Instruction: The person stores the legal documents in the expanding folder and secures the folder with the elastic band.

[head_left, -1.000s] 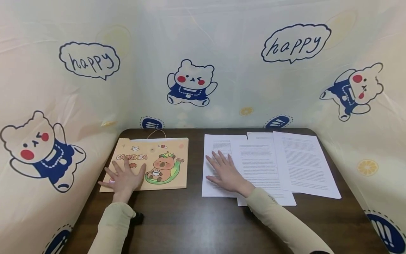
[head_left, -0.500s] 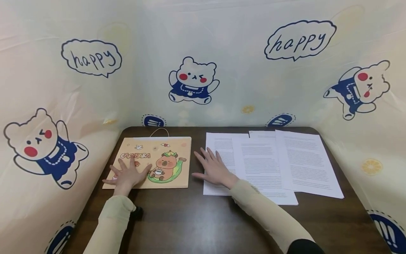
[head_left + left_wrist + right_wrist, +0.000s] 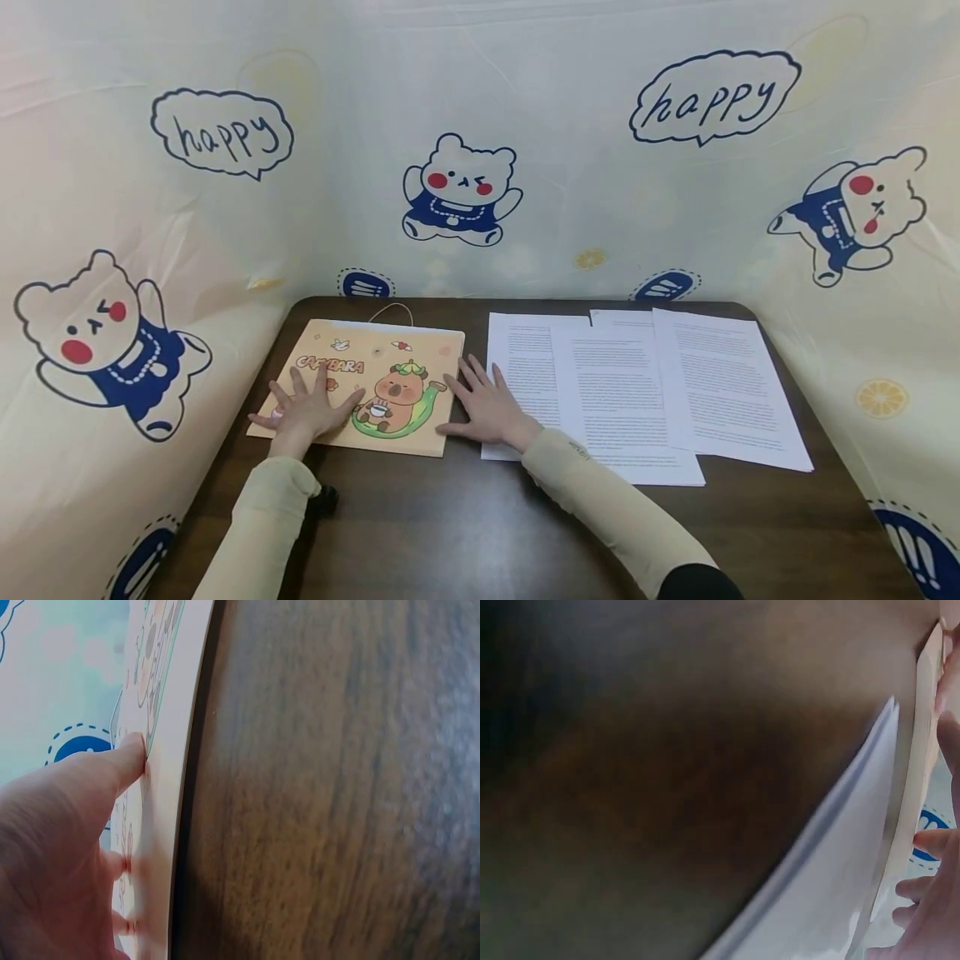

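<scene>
A flat orange paper gift bag (image 3: pixel 341 340), printed with a capybara on a green hammock and with a thin string loop at its top edge, lies on the left of the table. My left hand (image 3: pixel 306 417) rests on its lower left part, fingers spread. In the left wrist view the thumb (image 3: pixel 124 759) lies along the printed face. My right hand (image 3: pixel 487 408), fingers straight and spread, has its fingertips at the bag's right edge. Its palm overlaps the left side of the printed sheets (image 3: pixel 615 392). The right wrist view shows these fingers (image 3: pixel 930 841) by the bag's side.
The white printed sheets overlap in a fan across the middle and right of the dark wooden table (image 3: pixel 420 517). A curtain (image 3: pixel 570 167) with bear prints and "happy" bubbles surrounds the table at the back and sides.
My right hand has moved left, off the middle of the sheets to the bag's right edge. The bag has turned slightly clockwise. My left hand stays spread on it.
</scene>
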A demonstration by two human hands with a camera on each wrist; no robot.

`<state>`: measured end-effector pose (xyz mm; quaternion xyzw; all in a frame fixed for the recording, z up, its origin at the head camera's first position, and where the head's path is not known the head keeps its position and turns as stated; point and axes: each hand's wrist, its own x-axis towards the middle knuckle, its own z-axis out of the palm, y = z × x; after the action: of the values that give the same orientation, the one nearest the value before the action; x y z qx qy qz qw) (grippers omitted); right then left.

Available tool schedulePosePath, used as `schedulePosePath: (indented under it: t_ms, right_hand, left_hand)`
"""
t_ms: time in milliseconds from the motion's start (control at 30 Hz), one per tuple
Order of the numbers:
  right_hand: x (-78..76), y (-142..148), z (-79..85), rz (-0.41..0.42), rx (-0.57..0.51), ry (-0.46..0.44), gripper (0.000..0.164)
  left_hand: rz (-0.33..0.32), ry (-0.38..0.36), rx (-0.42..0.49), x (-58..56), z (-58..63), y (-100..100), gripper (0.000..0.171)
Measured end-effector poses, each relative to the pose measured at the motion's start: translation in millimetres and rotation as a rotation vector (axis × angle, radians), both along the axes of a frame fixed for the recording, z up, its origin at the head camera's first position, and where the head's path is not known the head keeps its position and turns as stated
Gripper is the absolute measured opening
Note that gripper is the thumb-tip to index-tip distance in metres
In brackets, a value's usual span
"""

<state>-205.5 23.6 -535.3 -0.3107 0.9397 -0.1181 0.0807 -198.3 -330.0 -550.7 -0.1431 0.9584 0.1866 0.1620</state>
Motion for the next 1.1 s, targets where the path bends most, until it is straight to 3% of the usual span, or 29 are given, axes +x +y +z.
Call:
schedulePosePath:
  t_ms: [433,700,933,1100]
  right_hand:
    - [13.2,-4,-5.2,-0.023,0.062,0.038,0.096]
    - [33.0,-12,-3.2,-0.053,0.124,0.104,0.096]
    - [51.5,-24,-2.8,-0.109,0.184,0.15,0.096]
    - [59.5,-28,-4.8,-0.129,0.195,0.177,0.096]
  left_hand:
    - [-0.059,0.019,0.006,2.9,5.7,7,0.128]
    - [-0.13,0.053,-0.018,-4.9,-1.9,-1,0.128]
    - [-0.203,0.053,-0.013,-3.6,14.8,0,0.121]
    - [-0.232,0.045,-0.032,-3.3,18.1,1,0.113]
